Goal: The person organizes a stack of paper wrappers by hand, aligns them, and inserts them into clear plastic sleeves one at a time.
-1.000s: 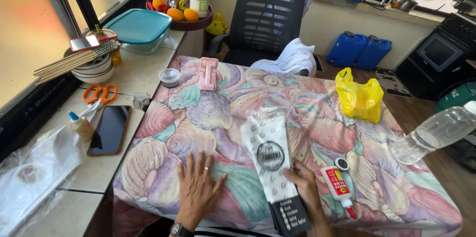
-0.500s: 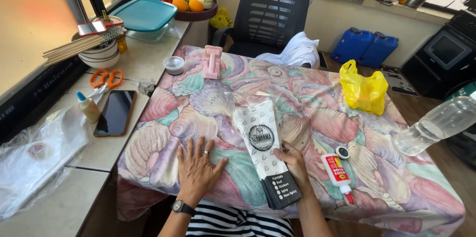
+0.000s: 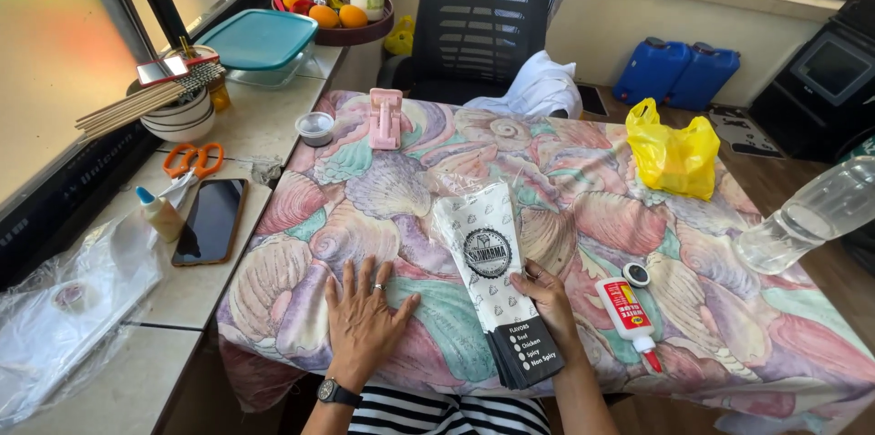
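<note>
Table with seashell-print cloth fills the middle. Black mesh chair at its far side, white cloth on the seat edge. Counter runs along the left by the window. Two blue jerrycans on the floor, far right. Clear plastic bottle lies tilted at the table's right edge. Yellow bag sits on the table, far right part. Teal-lidded tub on the counter, fruit tray behind it. Clear plastic sheet on the counter, near left. Stack of paper bags, white with black bottom band and round print, lies flat at the table's near middle, long axis running away from the person. Left hand open, palm down, fingers spread, flat on the cloth just left of the paper bags, not touching them. Right hand rests on the stack's right edge, fingers curled loosely on it, not a full grip. Black phone on the counter, orange scissors beyond it. Bowls hold wooden skewers. Glue bottle, white with red label, lies just right of the right hand; its black cap is beside it. Pink holder and small lidded cup stand at the far left of the table. Small glue bottle with blue tip is by the phone.
</note>
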